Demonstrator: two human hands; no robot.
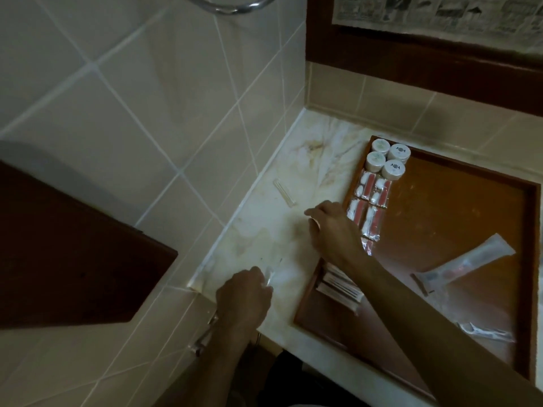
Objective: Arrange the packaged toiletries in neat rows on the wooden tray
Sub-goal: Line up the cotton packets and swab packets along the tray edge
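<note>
My left hand [245, 292] pinches a clear packet [271, 277], light, limp and slippery; best gripped by its edge. My right hand [332, 227] hovers left of the tray [458, 183]; finger state unclear.

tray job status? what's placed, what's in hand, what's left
Done: four round white tubs and red-and-white packets sit in rows along the wooden tray left edge. In hand: left hand grips a clear packet on the counter; right hand reaches beside it. Left: small packet near the wall, loose toothbrush packs lying askew on the tray.
</note>
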